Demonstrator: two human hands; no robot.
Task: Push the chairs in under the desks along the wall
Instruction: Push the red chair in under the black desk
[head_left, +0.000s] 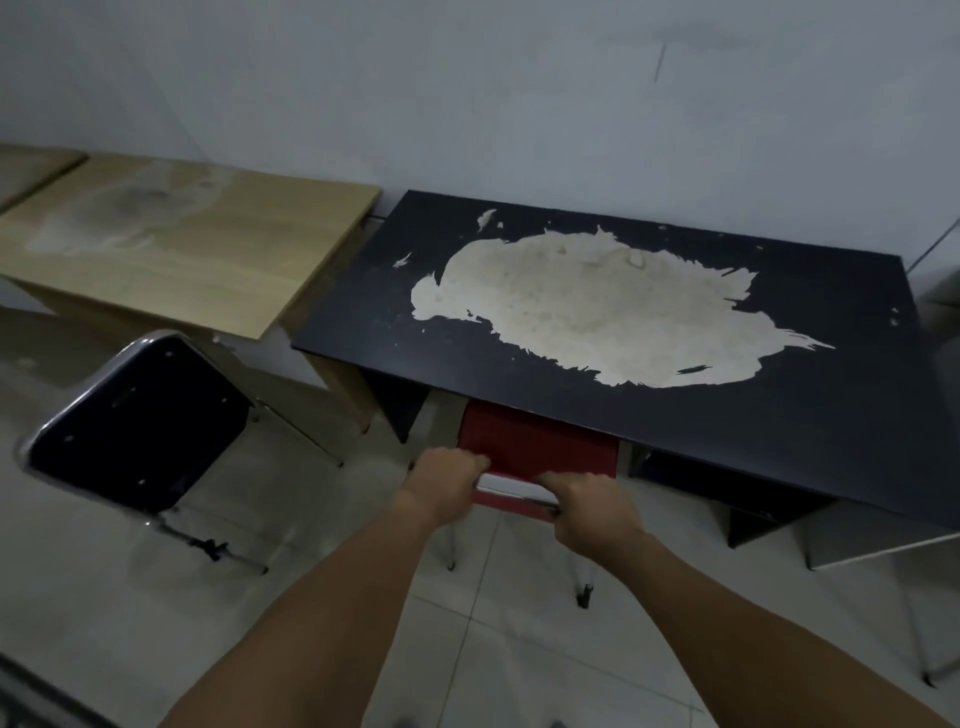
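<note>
A red chair (535, 441) stands partly under the black desk (363, 317), whose top has a large worn pale patch. Only the rear of its seat and its backrest show; the front is hidden under the desk. My left hand (447, 480) grips the left end of the red backrest. My right hand (589, 506) grips the right end. A black chair (140, 421) with a chrome frame stands out on the floor to the left, in front of the light wooden desk (208, 244).
Both desks stand against a grey wall. Another wooden desk edge (26, 166) shows at the far left. A grey piece of furniture (883, 535) with metal legs stands at the right. The floor is pale tile.
</note>
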